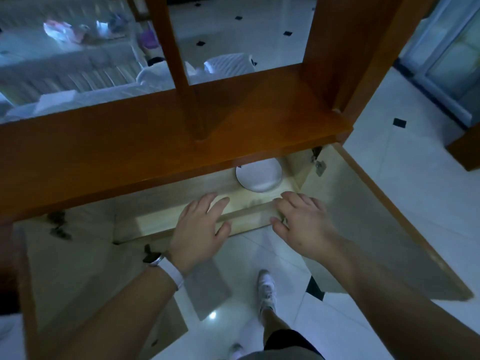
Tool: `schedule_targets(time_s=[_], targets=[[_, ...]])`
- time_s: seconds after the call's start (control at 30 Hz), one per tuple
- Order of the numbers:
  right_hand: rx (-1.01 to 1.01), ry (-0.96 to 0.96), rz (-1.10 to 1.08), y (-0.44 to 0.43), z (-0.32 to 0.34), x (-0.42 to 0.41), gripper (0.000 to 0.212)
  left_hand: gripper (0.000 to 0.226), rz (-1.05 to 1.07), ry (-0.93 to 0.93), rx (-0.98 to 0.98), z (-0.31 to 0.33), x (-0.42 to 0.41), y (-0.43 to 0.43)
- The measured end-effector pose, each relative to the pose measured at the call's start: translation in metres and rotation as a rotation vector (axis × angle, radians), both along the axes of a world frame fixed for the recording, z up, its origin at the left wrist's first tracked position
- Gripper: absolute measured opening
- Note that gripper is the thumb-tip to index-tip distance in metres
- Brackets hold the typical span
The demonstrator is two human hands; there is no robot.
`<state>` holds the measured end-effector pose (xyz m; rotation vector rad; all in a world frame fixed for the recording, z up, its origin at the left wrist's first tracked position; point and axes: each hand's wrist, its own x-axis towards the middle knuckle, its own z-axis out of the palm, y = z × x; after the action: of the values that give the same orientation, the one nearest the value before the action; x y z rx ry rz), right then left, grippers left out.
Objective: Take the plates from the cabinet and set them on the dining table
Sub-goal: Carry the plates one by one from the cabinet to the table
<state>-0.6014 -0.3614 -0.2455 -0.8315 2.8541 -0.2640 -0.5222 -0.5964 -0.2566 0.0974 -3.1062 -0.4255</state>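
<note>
Both hands reach in, left hand [200,227] and right hand [301,224] with fingers spread and empty over the shelf's front edge, plates [258,178] stacked beyond at the cabinet [166,154] shelf's back right corner, so next comes a deeper two-handed reach.

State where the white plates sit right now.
In the head view, the plates sit inside the open cabinet, toward its right side, beyond both open hands.
</note>
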Motion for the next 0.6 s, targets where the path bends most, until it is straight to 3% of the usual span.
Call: schedule_targets(time_s=[0.4,0.6], targets=[[0.069,-0.134,0.064,0.01,-0.078,-0.114,0.06,0.055,-0.064,-0.165,-0.058,-0.083,-0.117,0.009],[-0.047,-0.315,-0.12,0.004,-0.138,-0.137,0.051,0.058,-0.025,-0.318,0.068,-0.134,-0.147,0.009]])
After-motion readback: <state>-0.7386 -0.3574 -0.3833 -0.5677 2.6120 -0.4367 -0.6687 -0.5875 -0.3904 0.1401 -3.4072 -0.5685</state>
